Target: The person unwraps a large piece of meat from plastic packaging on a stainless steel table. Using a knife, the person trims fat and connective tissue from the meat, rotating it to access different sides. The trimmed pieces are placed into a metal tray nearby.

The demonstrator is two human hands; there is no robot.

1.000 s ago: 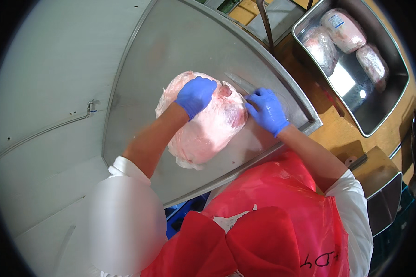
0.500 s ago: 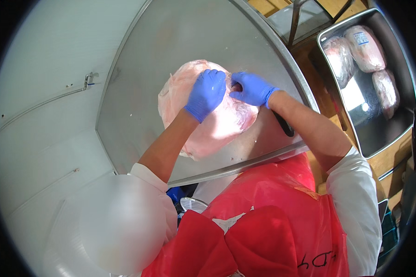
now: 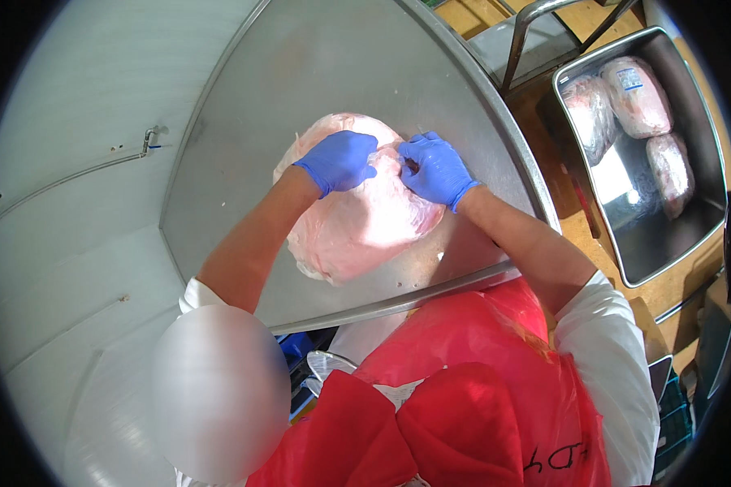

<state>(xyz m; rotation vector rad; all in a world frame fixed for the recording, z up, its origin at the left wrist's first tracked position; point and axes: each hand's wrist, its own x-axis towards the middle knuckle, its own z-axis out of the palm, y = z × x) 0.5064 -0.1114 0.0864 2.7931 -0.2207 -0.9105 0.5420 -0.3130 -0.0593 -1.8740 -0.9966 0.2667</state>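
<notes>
A large pale pink slab of meat point(image 3: 353, 231), which looks wrapped in clear plastic film, lies on the grey metal table. My left hand point(image 3: 339, 161), in a blue glove, rests over its upper middle with the fingers curled and closed on the film. My right hand point(image 3: 440, 169), also blue-gloved, is at the upper right edge, with thumb and fingers pinched on the film there. A narrow gap separates the two hands. The fingertips are partly hidden. Bright light falls on the meat's lower right part, where the film is wrinkled and glossy.
The metal table point(image 3: 244, 203) has a raised rim. To its right, a deep steel tray point(image 3: 625, 264) holds several packs, including a film-wrapped meat piece point(image 3: 638, 97). A bent metal bar point(image 3: 521, 45) stands near the tray. A white wall with a pipe point(image 3: 89, 170) runs along the left.
My left hand has moved left and slightly down, away from my right hand, widening the gap. A black handle earlier beside my right forearm is now out of sight. The view has shifted slightly.
</notes>
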